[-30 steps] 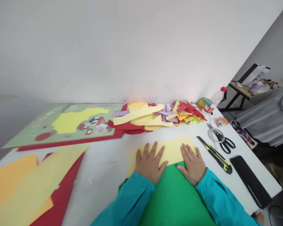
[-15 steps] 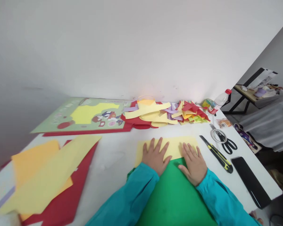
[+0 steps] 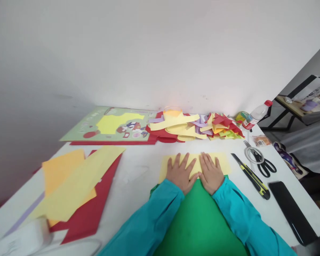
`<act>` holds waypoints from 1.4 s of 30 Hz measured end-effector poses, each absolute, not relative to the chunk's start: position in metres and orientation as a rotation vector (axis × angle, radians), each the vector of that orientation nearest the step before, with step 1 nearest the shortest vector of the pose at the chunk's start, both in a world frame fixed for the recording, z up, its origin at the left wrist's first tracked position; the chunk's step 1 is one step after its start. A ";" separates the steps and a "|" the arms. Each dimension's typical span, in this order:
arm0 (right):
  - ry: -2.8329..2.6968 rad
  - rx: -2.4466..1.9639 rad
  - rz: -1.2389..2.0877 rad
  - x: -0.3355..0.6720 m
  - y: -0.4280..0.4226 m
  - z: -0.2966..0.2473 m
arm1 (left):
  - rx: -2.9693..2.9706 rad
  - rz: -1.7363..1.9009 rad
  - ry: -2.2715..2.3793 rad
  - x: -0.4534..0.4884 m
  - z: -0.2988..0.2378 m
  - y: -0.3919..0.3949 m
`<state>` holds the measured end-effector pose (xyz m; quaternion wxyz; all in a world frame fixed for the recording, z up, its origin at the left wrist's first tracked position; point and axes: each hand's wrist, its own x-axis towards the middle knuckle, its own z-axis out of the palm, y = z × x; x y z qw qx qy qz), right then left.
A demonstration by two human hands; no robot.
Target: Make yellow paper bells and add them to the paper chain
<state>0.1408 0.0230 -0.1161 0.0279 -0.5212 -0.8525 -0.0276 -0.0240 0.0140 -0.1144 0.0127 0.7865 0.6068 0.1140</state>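
Note:
Both hands lie flat on a pale yellow sheet of paper point(image 3: 164, 166) in front of me. My left hand point(image 3: 180, 174) is spread with its fingers apart, covering the sheet's left-middle part. Close beside it, my right hand point(image 3: 211, 173) also presses flat, its fingers stretched out and closer together; the two thumbs nearly touch. A green sheet point(image 3: 202, 220) extends from under my hands toward me, meeting the yellow one; which edge is on top I cannot tell. To the right of my hand lie a yellow-and-black utility knife point(image 3: 252, 177) and black-handled scissors point(image 3: 265, 166).
A roll of clear tape point(image 3: 254, 155) sits on the scissors. Black phone-like slab point(image 3: 292, 213) at right; bottle point(image 3: 256, 114) behind. Paper scraps point(image 3: 181, 126) line the wall beside a green printed board point(image 3: 77, 134). Orange point(image 3: 61, 170) and red sheets point(image 3: 101, 202) lie left, near a white object point(image 3: 24, 238).
My right hand has slid left along the yellow sheet until it is beside my left hand. My left hand stays flat on it. The view has shifted slightly left.

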 end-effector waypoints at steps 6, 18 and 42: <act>-2.641 -1.614 -0.063 0.146 0.024 -0.114 | 2.457 0.311 1.885 -0.025 -0.117 0.015; -2.658 -1.650 -0.042 0.151 0.025 -0.113 | 2.364 0.209 1.873 -0.023 -0.109 0.015; -2.646 -1.602 -0.073 0.153 0.055 -0.109 | 2.372 0.171 1.881 -0.021 -0.115 0.048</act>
